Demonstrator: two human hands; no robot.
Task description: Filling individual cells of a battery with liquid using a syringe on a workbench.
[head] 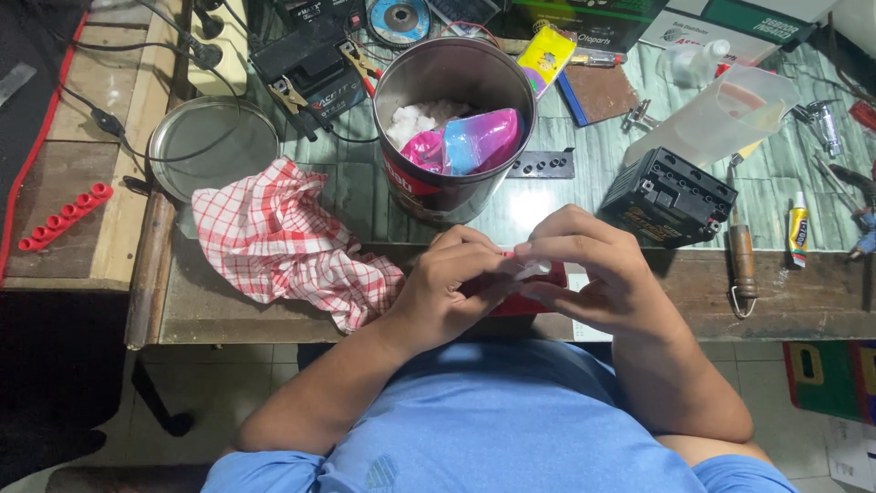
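Both hands meet at the near edge of the table, working together on a small red piece held low between them. The left hand is curled closed around its left end, and the right hand pinches a small white bit between thumb and fingertips just above the red piece. It looks like a fine fitting or peeling step; whatever comes of it seems to call for a steady pinch and a firm hold on the red piece, since the parts are small and mostly hidden by the fingers. Just behind the hands stands an open round metal tin holding white wadding and a pink and blue pouch; its flat lid lies well to the left, beside a crumpled red-checked cloth. A black battery with open cell holes sits to the right of the tin, a second black battery with clips on it to the rear left. A yellow packet leans behind the tin, a dark green box lies at the back edge, a small yellow glue tube lies at far right, and a red strip of caps rests on the wooden side surface at left.
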